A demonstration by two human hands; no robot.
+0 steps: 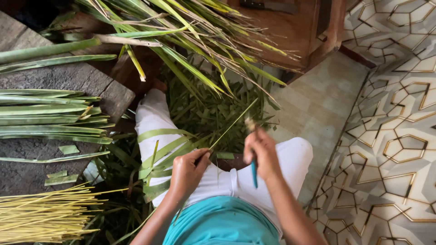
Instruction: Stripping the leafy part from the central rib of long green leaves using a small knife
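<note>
Long green palm leaves (50, 120) lie on the grey wooden platform (68, 79), left; bundle of pale yellow leaf ribs (43, 213) nearer; heap of green leaf scraps (213, 113) between the knees; patterned tile floor (399, 136) right.

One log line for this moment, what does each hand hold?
left hand: pinches thin leaf strip | right hand: grips blue-handled tool | leaf scraps: between knees

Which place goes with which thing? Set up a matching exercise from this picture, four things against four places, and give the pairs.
Things:
1. bundle of thin yellow leaf ribs
2. stack of long flat green palm leaves
3. slim blue-handled tool
4. thin green leaf strip

Places:
A. in the right hand
B. bottom left corner
C. pinched by the left hand
D. on the grey plank at left

Pairs: 1-B, 2-D, 3-A, 4-C
</note>
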